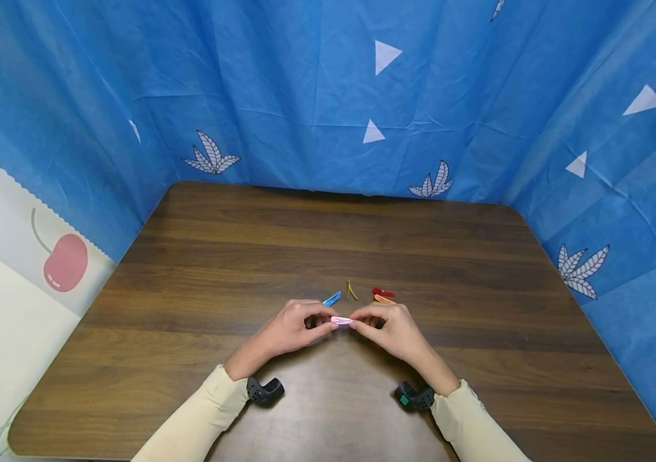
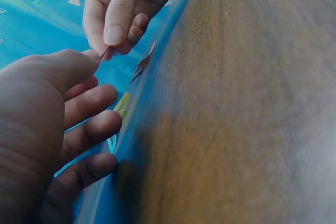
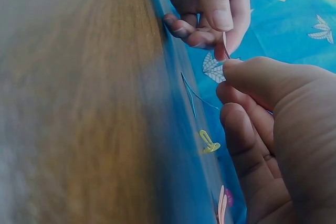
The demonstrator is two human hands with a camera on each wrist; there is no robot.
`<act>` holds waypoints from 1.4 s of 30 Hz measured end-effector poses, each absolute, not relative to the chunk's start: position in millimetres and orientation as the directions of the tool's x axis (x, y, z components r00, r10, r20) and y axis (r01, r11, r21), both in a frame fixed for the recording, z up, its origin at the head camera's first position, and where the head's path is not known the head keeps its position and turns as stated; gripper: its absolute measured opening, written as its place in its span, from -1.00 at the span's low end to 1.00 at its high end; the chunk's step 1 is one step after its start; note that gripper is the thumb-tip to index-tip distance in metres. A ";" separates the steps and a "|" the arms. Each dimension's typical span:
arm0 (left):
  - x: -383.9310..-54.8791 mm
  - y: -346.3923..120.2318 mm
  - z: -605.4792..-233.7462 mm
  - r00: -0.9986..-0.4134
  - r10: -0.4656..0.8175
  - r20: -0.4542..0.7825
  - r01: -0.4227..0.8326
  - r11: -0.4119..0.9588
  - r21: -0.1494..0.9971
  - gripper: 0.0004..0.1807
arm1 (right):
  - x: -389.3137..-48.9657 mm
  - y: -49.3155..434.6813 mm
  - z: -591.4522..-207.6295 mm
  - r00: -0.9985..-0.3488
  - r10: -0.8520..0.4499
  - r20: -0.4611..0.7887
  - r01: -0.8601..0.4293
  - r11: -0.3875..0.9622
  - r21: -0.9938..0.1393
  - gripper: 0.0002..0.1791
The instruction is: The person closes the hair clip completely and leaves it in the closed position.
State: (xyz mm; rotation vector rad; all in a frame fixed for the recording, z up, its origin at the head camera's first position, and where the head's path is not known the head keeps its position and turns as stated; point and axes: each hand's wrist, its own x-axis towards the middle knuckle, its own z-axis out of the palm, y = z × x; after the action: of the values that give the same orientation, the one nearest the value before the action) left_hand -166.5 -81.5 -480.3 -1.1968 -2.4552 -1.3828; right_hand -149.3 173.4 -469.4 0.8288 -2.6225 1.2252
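Observation:
A pink snap hair clip [image 1: 341, 320] lies crosswise between my two hands over the table, one end toward each. My left hand [image 1: 296, 328] pinches its left end between thumb and index finger. The right end is pinched the same way by my right hand [image 1: 390, 328]. Both wrist views show the clip almost edge-on as a thin sliver, its ends hidden by fingertips. Just beyond the left fingers is a blue hair clip [image 1: 332, 298], partly covered. An orange hair clip [image 1: 384, 299] sits right behind the right fingers.
A yellow hair clip [image 1: 352, 290], its parts spread apart, rests beyond the hands. Beside the orange one is a red hair clip [image 1: 384, 292]. The brown wooden table [image 1: 218, 256] extends around them, with a blue patterned curtain [image 1: 316, 96] along its far edge and sides.

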 end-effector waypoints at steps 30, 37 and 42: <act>-167.6 -82.3 -477.1 -0.690 0.607 0.395 0.657 0.296 0.693 -0.88 | -160.2 186.9 -462.4 -0.853 -0.379 0.358 -0.516 0.513 -0.686 -0.87; -166.5 -83.3 -477.6 -0.706 0.605 0.368 0.635 0.311 0.707 -0.87 | -165.5 195.9 -460.6 -0.873 -0.351 0.339 -0.486 0.555 -0.675 -0.89; -165.9 -83.6 -479.1 -0.706 0.607 0.365 0.631 0.304 0.714 -0.88 | -172.3 203.1 -459.6 -0.875 -0.338 0.346 -0.483 0.570 -0.665 -0.89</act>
State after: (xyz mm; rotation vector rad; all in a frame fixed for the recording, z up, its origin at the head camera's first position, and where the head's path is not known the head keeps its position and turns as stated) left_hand -165.9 -83.6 -479.1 -1.1937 -2.5152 -1.3975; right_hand -172.3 203.1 -459.6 0.6930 -2.6201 1.1926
